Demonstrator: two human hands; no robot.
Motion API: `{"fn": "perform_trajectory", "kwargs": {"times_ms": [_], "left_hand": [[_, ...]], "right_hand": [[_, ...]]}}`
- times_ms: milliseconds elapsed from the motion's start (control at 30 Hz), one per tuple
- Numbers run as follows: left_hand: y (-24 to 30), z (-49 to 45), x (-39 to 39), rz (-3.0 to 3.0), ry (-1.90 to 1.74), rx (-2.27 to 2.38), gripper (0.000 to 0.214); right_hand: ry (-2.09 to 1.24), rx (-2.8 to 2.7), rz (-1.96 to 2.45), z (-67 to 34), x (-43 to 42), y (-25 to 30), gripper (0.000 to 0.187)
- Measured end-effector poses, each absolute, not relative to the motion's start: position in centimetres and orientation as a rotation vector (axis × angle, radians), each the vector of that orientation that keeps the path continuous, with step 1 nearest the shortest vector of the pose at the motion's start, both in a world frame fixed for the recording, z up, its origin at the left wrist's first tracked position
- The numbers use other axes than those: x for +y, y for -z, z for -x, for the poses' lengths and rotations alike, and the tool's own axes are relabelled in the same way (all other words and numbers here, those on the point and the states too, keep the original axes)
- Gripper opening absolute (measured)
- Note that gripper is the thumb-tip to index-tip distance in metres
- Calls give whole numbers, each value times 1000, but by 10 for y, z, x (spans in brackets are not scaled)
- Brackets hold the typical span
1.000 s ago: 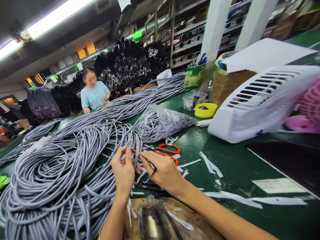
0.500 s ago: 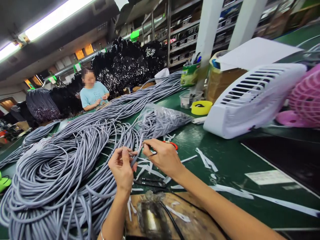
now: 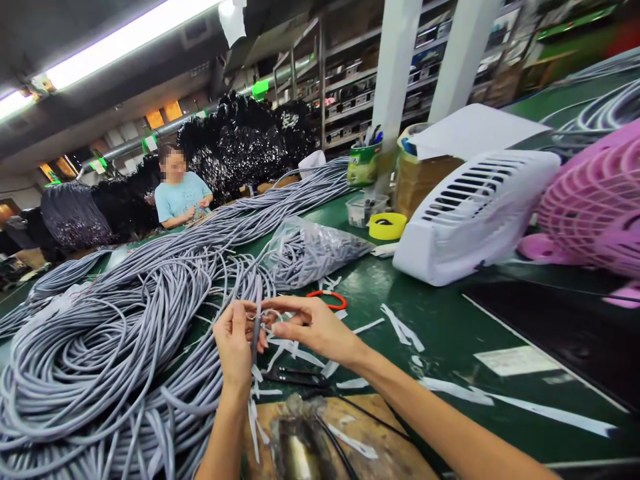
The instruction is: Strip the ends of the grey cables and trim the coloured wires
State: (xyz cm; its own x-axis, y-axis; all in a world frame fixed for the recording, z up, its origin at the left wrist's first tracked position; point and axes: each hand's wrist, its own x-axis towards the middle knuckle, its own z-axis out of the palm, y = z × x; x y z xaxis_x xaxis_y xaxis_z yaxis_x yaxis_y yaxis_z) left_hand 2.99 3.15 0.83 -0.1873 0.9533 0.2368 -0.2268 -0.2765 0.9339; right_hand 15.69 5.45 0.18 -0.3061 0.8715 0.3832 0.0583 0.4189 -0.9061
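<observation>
My left hand (image 3: 234,343) is closed around a grey cable (image 3: 257,313), which stands nearly upright between thumb and fingers. From the right, my right hand (image 3: 317,330) reaches in with its fingertips at the cable. A thin white strip (image 3: 273,313) curls by its bent thumb and fingers, partly hidden by them. Beneath the hands lie loose white strips (image 3: 295,347) and a dark flat tool (image 3: 295,377). Just behind my right hand are the red handles (image 3: 333,298) of what look like scissors.
Coiled grey cables (image 3: 115,347) pile up on the left. A clear bag of short cable pieces (image 3: 320,250) lies ahead. Yellow tape (image 3: 387,227), a white louvered housing (image 3: 470,213) and a pink fan (image 3: 595,200) stand right. A wooden board (image 3: 390,447) is in front; a co-worker (image 3: 183,193) sits across.
The view has shifted slightly. My right hand has moved in against the cable, its fingers now stretched over to it. The cable in my left hand stands more upright.
</observation>
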Motion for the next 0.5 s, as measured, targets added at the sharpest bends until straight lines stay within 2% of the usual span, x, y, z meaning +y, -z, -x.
{"fn": "perform_trajectory", "kwargs": {"times_ms": [233,500], "left_hand": [[-11,-29,29,-1264,-1531,1023,30],[-14,-30,28,-1423,-1401,1223,29]], "right_hand": [[-1141,-1622,815,-163,56,-2,16],[-996,-1389,776,-180,54,-12,29]]}}
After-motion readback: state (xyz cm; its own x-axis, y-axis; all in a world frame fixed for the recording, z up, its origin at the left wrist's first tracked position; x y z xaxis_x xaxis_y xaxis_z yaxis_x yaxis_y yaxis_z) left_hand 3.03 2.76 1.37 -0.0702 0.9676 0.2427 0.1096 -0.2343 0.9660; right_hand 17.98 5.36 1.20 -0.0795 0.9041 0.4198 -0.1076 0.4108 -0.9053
